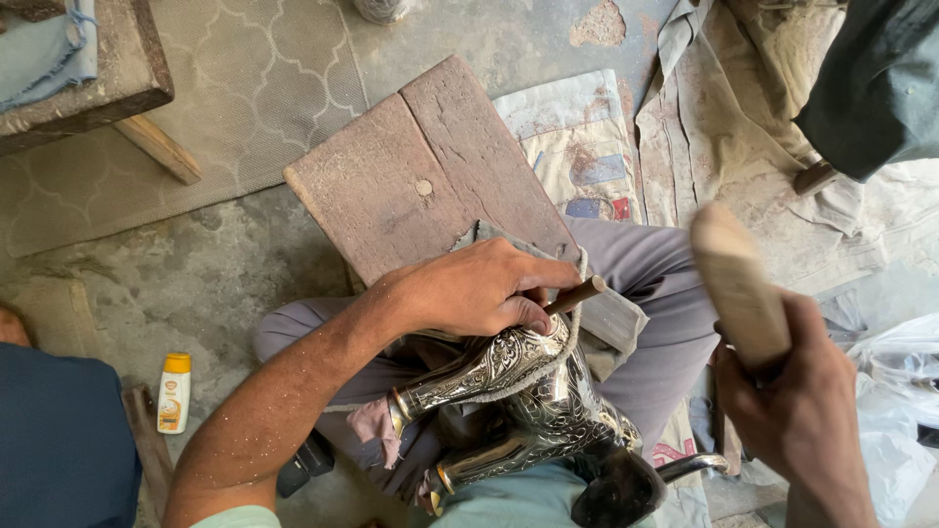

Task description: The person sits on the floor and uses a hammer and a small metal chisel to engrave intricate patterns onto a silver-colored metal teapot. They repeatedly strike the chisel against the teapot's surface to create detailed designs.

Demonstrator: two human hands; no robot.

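My left hand (479, 288) grips a thin chisel-like metal punch (575, 294) and presses its tip against an engraved silver metal vase (489, 370) that lies across my lap. A second shiny engraved vessel (562, 420) rests below it, tied with a cord. My right hand (797, 401) is raised to the right, closed around a wooden mallet (738, 284) that looks blurred. The mallet is above and to the right of the punch, apart from it.
A worn wooden board (430, 166) lies in front of my knees on the concrete floor. A small yellow-capped bottle (174, 393) stands at left. A low wooden bench (88, 78) is at top left; dusty cloths (724, 127) and a plastic bag (895, 391) lie at right.
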